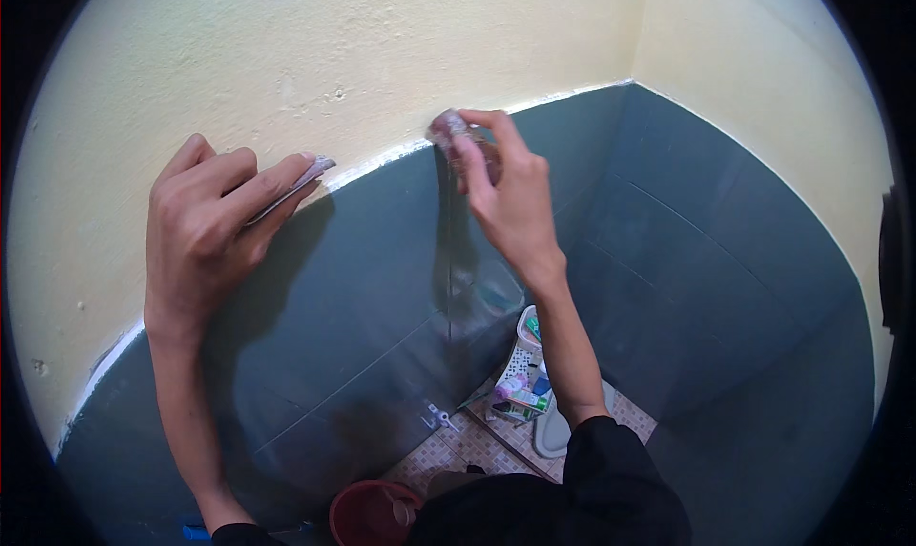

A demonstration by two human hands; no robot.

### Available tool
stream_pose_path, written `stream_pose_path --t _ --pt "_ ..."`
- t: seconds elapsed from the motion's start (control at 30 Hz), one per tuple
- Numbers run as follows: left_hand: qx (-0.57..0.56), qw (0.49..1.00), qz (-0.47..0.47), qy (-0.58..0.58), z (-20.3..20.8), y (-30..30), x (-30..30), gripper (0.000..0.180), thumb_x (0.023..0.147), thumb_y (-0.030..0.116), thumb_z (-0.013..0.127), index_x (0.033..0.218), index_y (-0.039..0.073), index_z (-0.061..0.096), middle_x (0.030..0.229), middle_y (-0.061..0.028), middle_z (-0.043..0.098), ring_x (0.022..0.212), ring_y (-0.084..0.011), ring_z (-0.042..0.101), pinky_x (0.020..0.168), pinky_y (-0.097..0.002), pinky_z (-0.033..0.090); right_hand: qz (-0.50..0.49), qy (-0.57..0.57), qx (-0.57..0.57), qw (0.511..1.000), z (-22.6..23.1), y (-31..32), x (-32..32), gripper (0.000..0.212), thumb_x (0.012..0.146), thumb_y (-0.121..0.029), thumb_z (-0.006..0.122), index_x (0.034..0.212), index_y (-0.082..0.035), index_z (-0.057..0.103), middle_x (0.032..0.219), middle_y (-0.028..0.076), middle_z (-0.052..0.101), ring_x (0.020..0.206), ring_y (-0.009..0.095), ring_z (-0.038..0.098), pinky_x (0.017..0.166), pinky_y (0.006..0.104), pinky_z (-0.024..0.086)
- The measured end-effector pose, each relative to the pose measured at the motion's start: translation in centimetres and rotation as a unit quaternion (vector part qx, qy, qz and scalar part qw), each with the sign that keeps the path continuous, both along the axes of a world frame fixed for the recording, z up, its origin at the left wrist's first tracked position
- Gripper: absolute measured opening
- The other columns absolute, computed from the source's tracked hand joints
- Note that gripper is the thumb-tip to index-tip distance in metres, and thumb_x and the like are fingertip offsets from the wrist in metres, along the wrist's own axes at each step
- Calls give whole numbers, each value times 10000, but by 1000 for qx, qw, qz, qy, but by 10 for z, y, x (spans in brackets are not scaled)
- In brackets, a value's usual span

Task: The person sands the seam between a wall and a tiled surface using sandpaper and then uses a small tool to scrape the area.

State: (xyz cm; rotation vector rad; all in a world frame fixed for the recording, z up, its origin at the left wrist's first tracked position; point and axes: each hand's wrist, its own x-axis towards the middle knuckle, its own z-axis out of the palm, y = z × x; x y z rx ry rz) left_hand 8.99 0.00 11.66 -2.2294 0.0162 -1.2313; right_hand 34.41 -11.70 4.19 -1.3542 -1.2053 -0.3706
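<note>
My left hand (205, 226) is raised against the cream wall (382, 50), its fingers closed on a thin, flat, greyish piece (310, 174) with a rough, whitish end. I cannot tell its exact kind. To the right, my right hand (515, 198) grips a brownish, rough-looking pad (450, 126), slightly blurred. That pad is at the top edge of the dark grey-green tiles (363, 279), over the uneven white strip (382, 162) between tile and wall. Part of the pad is hidden by my fingers.
Below are a red bucket (351, 517) with a dipper inside, a wall tap (441, 416), a white basket (515, 367) of toiletries and a squat toilet (551, 438). Small patterned tiles (429, 460) cover the floor. A tiled corner (630, 93) stands at the right.
</note>
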Motion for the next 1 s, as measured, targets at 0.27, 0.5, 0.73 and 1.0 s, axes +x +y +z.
stream_pose_path --t 0.27,0.5,0.73,1.0 --pt "-2 1000 -3 13 3 0 -2 247 818 117 907 1056 129 843 616 -8 446 572 -175 372 598 -353 315 -6 -16 -10 1000 7 -16 -6 196 1044 -65 652 1215 29 648 829 260 741 730 412 757 614 430 558" --pt "-9 1000 -12 17 1 3 0 251 806 119 906 1048 128 841 616 -9 458 571 -180 375 602 -355 324 -18 -35 -24 999 -7 -15 -6 190 1033 -43 656 1208 28 647 836 256 751 744 403 764 628 435 565" --pt "1 1000 0 5 2 0 -1 198 837 169 879 1028 158 829 614 -2 450 572 -194 377 588 -352 344 -15 4 6 1000 -4 0 -9 197 1023 -40 656 1212 14 664 804 250 742 706 371 771 615 417 561" --pt "0 1000 2 3 1 2 0 188 853 179 876 1035 166 831 612 1 442 574 -192 369 586 -352 340 -9 47 32 998 2 0 -14 192 1016 -57 666 1197 6 688 730 217 707 630 310 749 572 389 524"
